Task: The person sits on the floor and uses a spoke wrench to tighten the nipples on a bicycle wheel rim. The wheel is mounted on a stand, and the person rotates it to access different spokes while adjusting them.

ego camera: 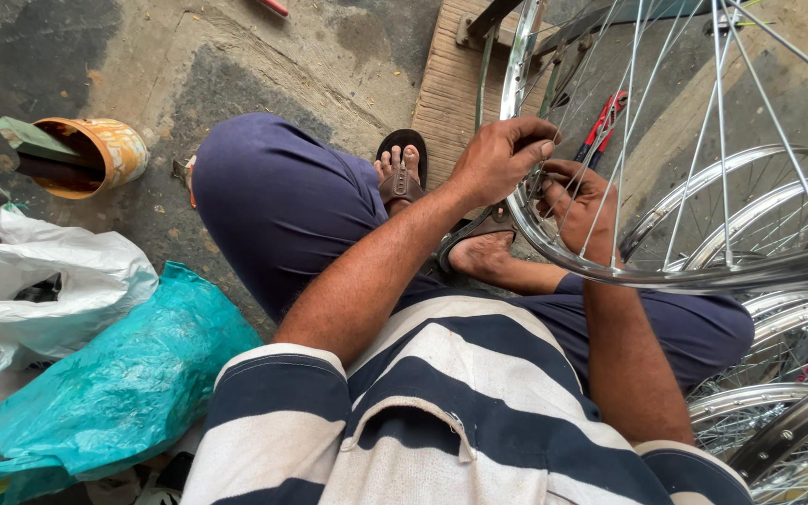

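Steel rim of the wheel [554, 248] is where I see both hands meet: the left hand [497, 159] pinches closed at a spoke end, and the right hand [577, 201] curls behind the spokes [666, 122], what it holds hidden. Wheel stands upright over the sandalled feet. Around lie a concrete floor [236, 56], plastic bags [95, 374] and spare rims [778, 411].

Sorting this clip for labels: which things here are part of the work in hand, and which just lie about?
In hand: wheel rim, spokes, left hand, right hand.

Lying about: teal bag, white bag, orange tub, spare rims, red tool.
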